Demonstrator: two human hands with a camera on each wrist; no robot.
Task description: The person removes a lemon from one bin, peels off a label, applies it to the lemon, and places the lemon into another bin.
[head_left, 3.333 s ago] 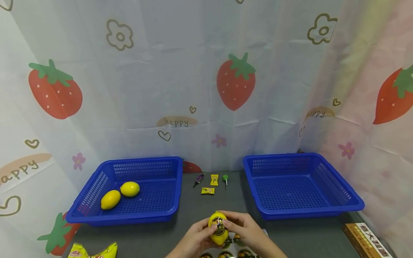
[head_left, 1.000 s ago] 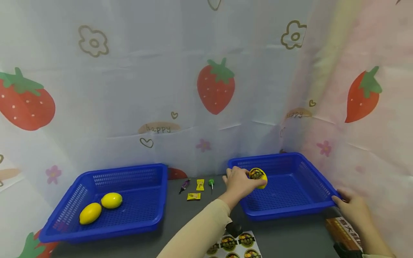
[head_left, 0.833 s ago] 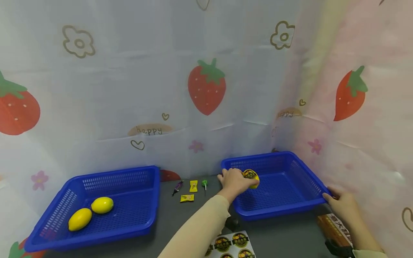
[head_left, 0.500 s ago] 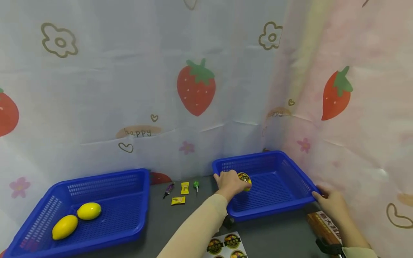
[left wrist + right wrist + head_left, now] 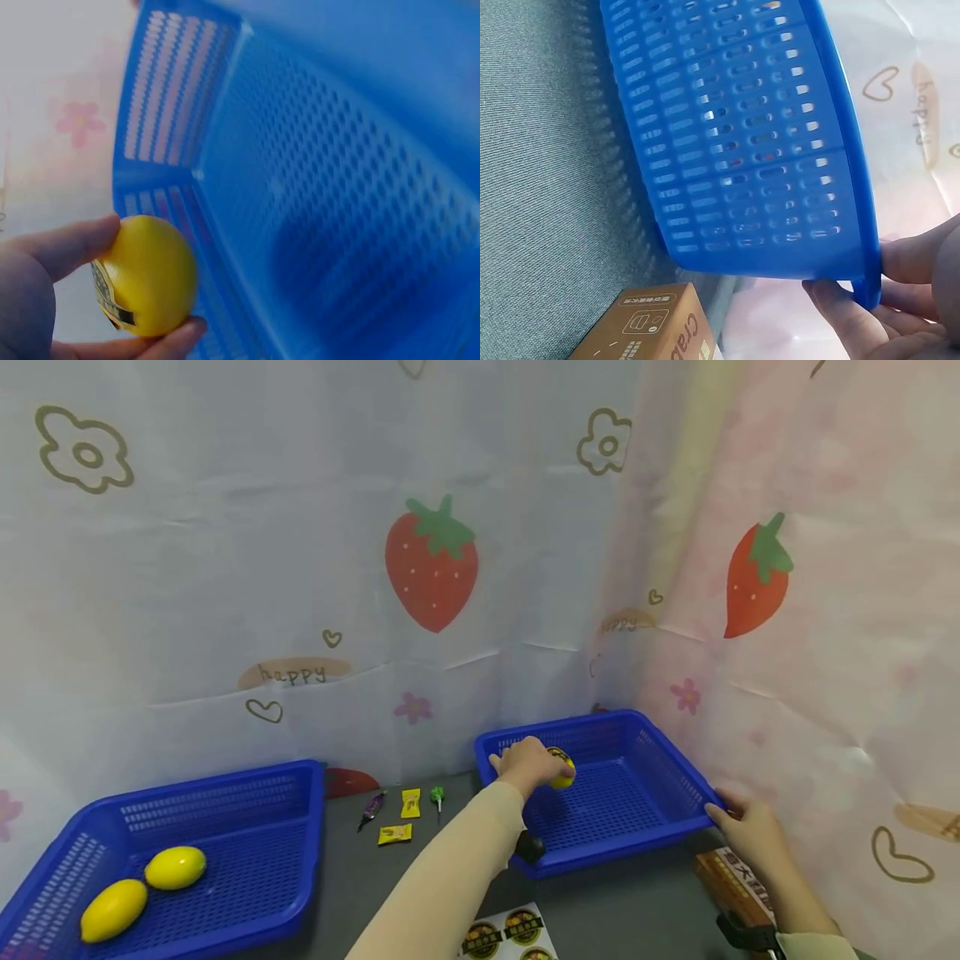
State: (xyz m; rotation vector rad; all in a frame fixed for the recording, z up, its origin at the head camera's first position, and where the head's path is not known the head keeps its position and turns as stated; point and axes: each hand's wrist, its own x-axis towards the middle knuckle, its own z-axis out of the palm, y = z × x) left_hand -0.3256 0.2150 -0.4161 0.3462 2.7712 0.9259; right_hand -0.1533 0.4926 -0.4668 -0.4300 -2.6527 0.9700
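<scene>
Your left hand (image 5: 528, 765) curls thumb and fingers round the stickered lemon (image 5: 561, 768), holding it inside the right basket (image 5: 678, 777), above the mesh floor near the far left corner; from the left wrist view the lemon (image 5: 146, 276) sits at the fingertips with the basket floor (image 5: 352, 225) lying just beyond and below it. The lemon's long axis cannot be told here. Your right hand (image 5: 750, 833) grips the near right corner of the same basket, fingers wrapped on the rim (image 5: 862, 277), well apart from the lemon. A brown box (image 5: 649, 326) rests on the desk (image 5: 547, 187) just beside that hand. The left hand is the nearer to the lemon
</scene>
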